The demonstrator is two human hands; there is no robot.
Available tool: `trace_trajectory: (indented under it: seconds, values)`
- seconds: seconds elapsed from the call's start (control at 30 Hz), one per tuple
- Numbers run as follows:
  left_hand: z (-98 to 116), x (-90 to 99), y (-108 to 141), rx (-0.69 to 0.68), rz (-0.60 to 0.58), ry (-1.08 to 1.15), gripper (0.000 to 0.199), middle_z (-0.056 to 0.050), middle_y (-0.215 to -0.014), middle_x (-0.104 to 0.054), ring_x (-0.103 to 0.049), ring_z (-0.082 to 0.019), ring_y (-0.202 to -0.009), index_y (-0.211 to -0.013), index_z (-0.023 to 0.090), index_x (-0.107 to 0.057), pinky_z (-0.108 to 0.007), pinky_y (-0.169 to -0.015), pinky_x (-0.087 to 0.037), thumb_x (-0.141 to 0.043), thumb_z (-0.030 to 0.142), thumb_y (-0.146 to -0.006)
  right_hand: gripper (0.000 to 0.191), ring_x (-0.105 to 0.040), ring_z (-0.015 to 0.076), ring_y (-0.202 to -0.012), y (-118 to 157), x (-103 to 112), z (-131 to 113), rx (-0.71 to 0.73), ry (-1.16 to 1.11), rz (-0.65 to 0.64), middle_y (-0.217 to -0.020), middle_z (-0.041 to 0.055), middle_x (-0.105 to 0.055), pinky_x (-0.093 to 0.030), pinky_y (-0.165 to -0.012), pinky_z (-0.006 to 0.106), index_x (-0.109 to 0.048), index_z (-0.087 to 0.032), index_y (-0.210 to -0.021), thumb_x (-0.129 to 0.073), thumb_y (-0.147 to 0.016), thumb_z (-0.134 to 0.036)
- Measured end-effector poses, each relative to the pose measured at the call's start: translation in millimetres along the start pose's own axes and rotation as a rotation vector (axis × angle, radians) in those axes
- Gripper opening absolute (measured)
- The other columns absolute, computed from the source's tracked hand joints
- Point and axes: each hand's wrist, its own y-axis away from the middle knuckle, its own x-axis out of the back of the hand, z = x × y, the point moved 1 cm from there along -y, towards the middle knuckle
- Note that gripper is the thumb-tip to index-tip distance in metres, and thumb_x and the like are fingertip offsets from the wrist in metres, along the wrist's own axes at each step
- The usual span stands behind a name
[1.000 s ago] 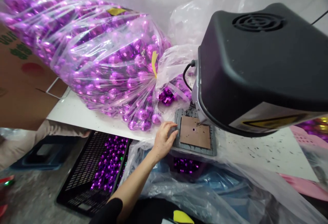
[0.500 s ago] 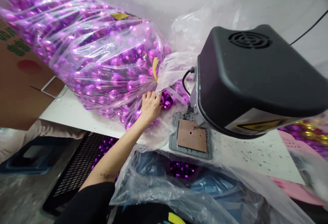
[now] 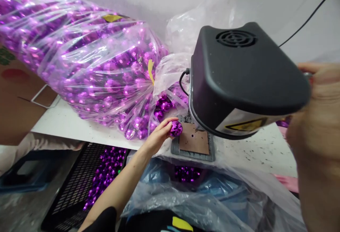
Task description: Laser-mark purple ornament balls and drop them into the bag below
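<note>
My left hand (image 3: pixel 162 133) pinches a shiny purple faceted ball (image 3: pixel 176 128) in its fingertips, at the left edge of a brown square plate (image 3: pixel 195 140). The plate has a small dark hole and lies on a grey metal base (image 3: pixel 212 154). Above it juts a black machine housing (image 3: pixel 247 76) with a round vent and a yellow warning label. At the far right my right hand (image 3: pixel 318 94), blurred and close to the camera, is closed around a handle beside the housing; most of the handle is hidden. Loose purple balls (image 3: pixel 164 105) lie in the bag's open mouth.
A large clear bag (image 3: pixel 101 65) of purple balls covers the table's left side, against a cardboard box (image 3: pixel 16 111). Below stands a black crate (image 3: pixel 71 179) holding more purple pieces. Clear plastic (image 3: pixel 170 200) drapes over my lap. Another person's sleeve (image 3: pixel 39 147) shows at left.
My left hand has left the bag's mouth and moved down and right to the plate with a purple ball. My right hand has come into view at the right, on the handle.
</note>
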Motion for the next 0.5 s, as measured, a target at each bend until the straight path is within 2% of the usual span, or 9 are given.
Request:
trace_trajectory:
  seconds: [0.03,0.1,0.2,0.3,0.5]
  values:
    - [-1.4,-1.3,-0.7,0.012,0.012,-0.019,0.044,-0.007,-0.103,-0.066,-0.064,-0.017,-0.082,-0.126,0.023,-0.058,-0.027,-0.065,-0.051,-0.052,0.053,-0.095,0.039,-0.062,0.0124,-0.092,0.4,-4.1,-1.9,-0.011,-0.035,0.018,-0.094,0.001,-0.066,-0.045,-0.08,0.033,-0.071,-0.031,-0.11,-0.043,-0.096,-0.055]
    - [-3.7,-4.6,-1.1,-0.021,0.073,-0.131,0.048,-0.006,-0.102,-0.066,-0.065,-0.018,-0.08,-0.129,0.023,-0.054,-0.028,-0.064,-0.052,-0.059,0.053,-0.091,0.042,-0.061,0.0112,-0.084,0.8,-10.5,-3.0,0.006,-0.093,0.054,-0.085,0.001,-0.066,-0.043,-0.076,0.033,-0.074,-0.029,-0.103,-0.045,-0.094,-0.058]
    - [-9.0,-12.3,-1.5,-0.169,0.15,-0.417,0.054,-0.007,-0.113,-0.066,-0.064,-0.023,-0.096,-0.13,0.023,-0.054,-0.034,-0.078,-0.055,-0.072,0.045,-0.083,0.048,-0.062,0.012,-0.083,1.5,-14.9,-3.7,0.076,-0.082,0.102,-0.085,0.0021,-0.067,-0.043,-0.074,0.033,-0.074,-0.025,-0.098,-0.045,-0.092,-0.062]
    - [-17.7,-22.2,-4.4,-0.254,0.102,-0.616,0.046,-0.007,-0.12,-0.066,-0.062,-0.027,-0.11,-0.125,0.025,-0.059,-0.043,-0.094,-0.052,-0.072,0.041,-0.085,0.046,-0.063,0.0123,-0.083,3.1,-16.6,-7.1,0.096,-0.064,0.087,-0.087,0.0023,-0.068,-0.045,-0.076,0.034,-0.073,-0.022,-0.097,-0.045,-0.093,-0.058]
    - [-27.4,-40.7,-12.7,-0.348,0.032,-0.81,0.043,-0.009,-0.125,-0.066,-0.06,-0.03,-0.114,-0.124,0.025,-0.059,-0.048,-0.1,-0.048,-0.071,0.039,-0.085,0.038,-0.059,0.0079,-0.076,4.9,-17.7,-11.6,0.122,-0.068,0.079,-0.082,0.0011,-0.065,-0.045,-0.074,0.03,-0.073,-0.025,-0.105,-0.046,-0.095,-0.051]
